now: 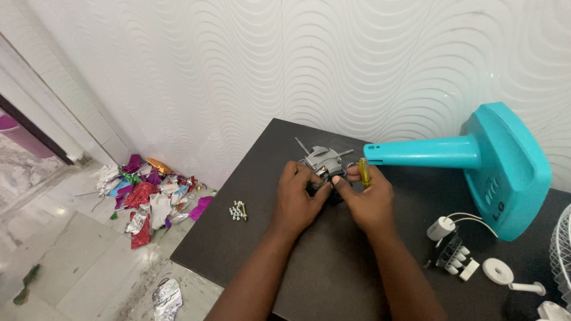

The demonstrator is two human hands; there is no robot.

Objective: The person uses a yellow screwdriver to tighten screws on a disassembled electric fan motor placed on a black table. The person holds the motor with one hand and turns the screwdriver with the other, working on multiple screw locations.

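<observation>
head view: white wall [238, 65] with raised wave relief fills the far side, meeting a pale marbled floor [71, 261] at left. dark table [333, 267] occupies the centre and right, one corner pointing near-left.

teal fan stand [499, 166] lies on its side at the far right of the table, flat base to the right, tubular neck pointing left and ending just beside the hands. white wire fan guard [562, 249] is cut by the right edge; only a part shows.

heap of crumpled foil scraps [148, 196], in silver, red, purple and green, lies on the floor at the foot of the wall, left of the table. one loose silver scrap [166, 297] lies nearer, apart from the heap.

left hand [297, 199] is curled about the near side of a grey metal motor [324, 159], which sits at the far centre of the table with thin shafts and wire ends protruding. right hand [369, 199] is closed round a yellow-handled screwdriver [363, 172], its thumb pressed to the motor beside the left thumb. the tool tip is hidden behind the fingers.

white cylindrical capacitor [440, 227] with white leads lies right of the right forearm. a dark switch block with white push-buttons [453, 257] lies just near of it. white round knob [497, 271] and a white peg [528, 288] lie further right.

small cluster of screws [238, 210] lies on the table left of the left hand, apart from it.
</observation>
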